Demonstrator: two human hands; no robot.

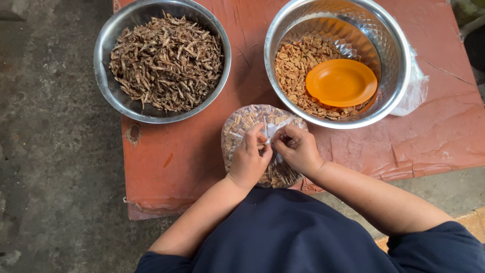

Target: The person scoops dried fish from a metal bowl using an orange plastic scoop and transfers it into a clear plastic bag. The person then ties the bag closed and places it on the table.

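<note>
Both hands, left hand and right hand, pinch the neck of the soft, crinkly clear plastic bag of golden-brown snack pieces; likely light and slippery, best held at the gathered neck.

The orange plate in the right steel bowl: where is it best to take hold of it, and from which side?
Probably by the bare rim of the orange plate, coming from straight above. It lies flat on the snack pieces, close to the wall of the right steel bowl, so a sideways approach is blocked.
</note>
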